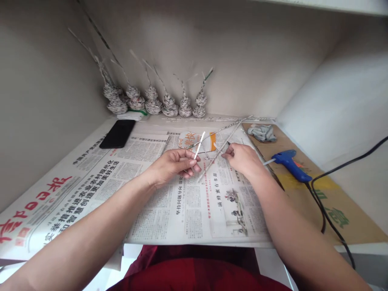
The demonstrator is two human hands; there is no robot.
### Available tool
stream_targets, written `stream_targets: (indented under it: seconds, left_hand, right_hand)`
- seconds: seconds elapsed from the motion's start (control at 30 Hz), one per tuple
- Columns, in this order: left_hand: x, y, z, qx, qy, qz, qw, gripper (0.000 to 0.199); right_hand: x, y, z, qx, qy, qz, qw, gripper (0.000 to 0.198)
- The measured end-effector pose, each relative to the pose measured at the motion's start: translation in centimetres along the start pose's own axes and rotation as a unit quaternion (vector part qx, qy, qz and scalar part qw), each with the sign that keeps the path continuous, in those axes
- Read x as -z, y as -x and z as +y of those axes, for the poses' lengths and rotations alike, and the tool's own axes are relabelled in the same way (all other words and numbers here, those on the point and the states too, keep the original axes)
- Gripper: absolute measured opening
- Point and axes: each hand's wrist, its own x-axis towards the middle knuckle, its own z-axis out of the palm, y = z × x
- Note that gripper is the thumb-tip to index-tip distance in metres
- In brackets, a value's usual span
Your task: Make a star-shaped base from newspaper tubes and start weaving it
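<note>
Between the thumb and fingers of my left hand point(184, 161) is a white paper strip point(199, 145), its end pointing up and away. My right hand point(242, 157) is closed in a pinch to the right of it. A small dark tip pokes out above those fingers, and what they grip is mostly hidden. Thin rolled paper sticks point(235, 131) cross each other between and behind both hands, one passing close to the right fingertips. Under them lies a white and orange printed piece point(213, 142).
Newspaper sheets point(157, 202) cover the table. Several woven paper gourds point(169, 106) line the back wall. A black phone point(117, 134) lies left. On cardboard point(336, 202) at right are a blue glue gun point(292, 165), its black cord point(329, 212) and crumpled paper point(262, 132).
</note>
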Motion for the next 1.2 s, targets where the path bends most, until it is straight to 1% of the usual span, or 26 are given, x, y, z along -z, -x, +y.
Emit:
stream_targets:
  seconds: [0.17, 0.2, 0.27, 0.3, 0.37, 0.43, 0.5, 0.57, 0.7, 0.77, 0.8, 0.87, 0.93, 1.03, 1.1, 1.13, 1.2]
  left_hand:
    - [0.2, -0.2, -0.2, 0.000, 0.006, 0.007, 1.000, 0.027]
    - [0.2, -0.2, -0.2, -0.001, 0.008, 0.013, 1.000, 0.027]
    - [0.3, -0.3, -0.3, -0.001, 0.008, 0.024, 1.000, 0.027]
    - [0.3, -0.4, -0.4, 0.000, 0.008, 0.029, 1.000, 0.027]
    - [0.3, -0.4, -0.5, -0.001, 0.001, 0.041, 0.999, 0.027]
    - [0.3, -0.5, -0.6, -0.013, -0.014, 0.060, 0.998, 0.026]
    - [0.4, -0.6, -0.6, -0.038, -0.027, 0.092, 0.995, 0.026]
    - [0.5, -0.7, -0.5, -0.067, -0.023, 0.129, 0.989, 0.026]
    - [0.6, -0.8, 0.1, -0.126, 0.023, 0.193, 0.973, 0.025]
    - [0.6, -0.7, 0.2, -0.145, 0.054, 0.206, 0.966, 0.024]
    - [0.7, -0.7, 0.3, -0.147, 0.071, 0.203, 0.965, 0.023]
    - [0.6, -0.6, 0.4, -0.142, 0.106, 0.176, 0.968, 0.023]
    - [0.6, -0.4, 0.4, -0.129, 0.128, 0.135, 0.974, 0.022]
    - [0.4, -0.2, 0.6, -0.110, 0.130, 0.065, 0.983, 0.025]
    - [0.4, -0.1, 0.7, -0.105, 0.129, 0.035, 0.985, 0.029]
    - [0.4, -0.1, 0.7, -0.103, 0.133, 0.030, 0.985, 0.031]
    - [0.4, -0.2, 0.7, -0.096, 0.144, 0.040, 0.984, 0.031]
  right_hand:
    - [1.0, 0.5, 0.2, 0.013, -0.011, -0.033, 0.999, 0.009]
    - [1.2, 0.5, 0.2, 0.020, -0.026, -0.049, 0.998, 0.007]
    - [1.6, 0.7, 0.2, 0.033, -0.116, -0.102, 0.987, 0.007]
    - [1.7, 0.8, 0.2, 0.041, -0.184, -0.137, 0.973, 0.008]
    - [1.8, 1.0, -0.3, 0.058, -0.322, -0.202, 0.923, 0.013]
    - [1.9, 1.4, -0.9, 0.069, -0.412, -0.240, 0.876, 0.018]
    - [2.0, 1.8, -1.5, 0.076, -0.474, -0.256, 0.839, 0.023]
    - [2.1, 2.2, -2.1, 0.076, -0.529, -0.257, 0.805, 0.026]
    - [1.9, 2.6, -2.9, 0.058, -0.617, -0.264, 0.739, 0.026]
    - [1.5, 2.7, -3.4, 0.051, -0.653, -0.270, 0.706, 0.025]
    - [1.2, 2.8, -3.6, 0.051, -0.668, -0.271, 0.691, 0.025]
    - [0.7, 2.9, -4.2, 0.054, -0.691, -0.274, 0.666, 0.024]
    - [0.1, 3.1, -4.7, 0.052, -0.708, -0.277, 0.648, 0.022]
    - [-0.5, 3.3, -5.2, 0.041, -0.730, -0.274, 0.625, 0.020]
    - [-0.6, 3.4, -5.4, 0.032, -0.736, -0.276, 0.617, 0.019]
    - [-0.6, 3.4, -5.4, 0.029, -0.735, -0.279, 0.617, 0.019]
    - [-0.7, 3.4, -5.5, 0.025, -0.727, -0.288, 0.623, 0.019]
